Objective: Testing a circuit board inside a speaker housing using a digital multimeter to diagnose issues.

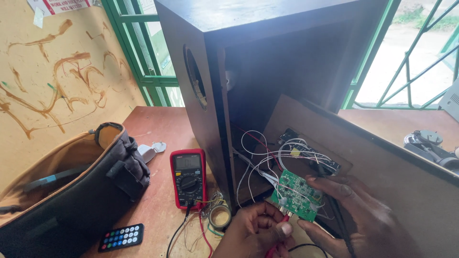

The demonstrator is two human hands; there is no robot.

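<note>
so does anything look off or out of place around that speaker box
Yes. The speaker cabinet stands open, its back panel swung off and leaning. A green circuit board hangs loose on tangled wires, held by the right hand. The left hand grips a red-handled tool beneath it.

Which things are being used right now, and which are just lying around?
In use:
green circuit board, held by the right hand
red tool in the left hand
white wires
open speaker box

Lying about:
red meter
remote control
black bag
tape roll
</note>
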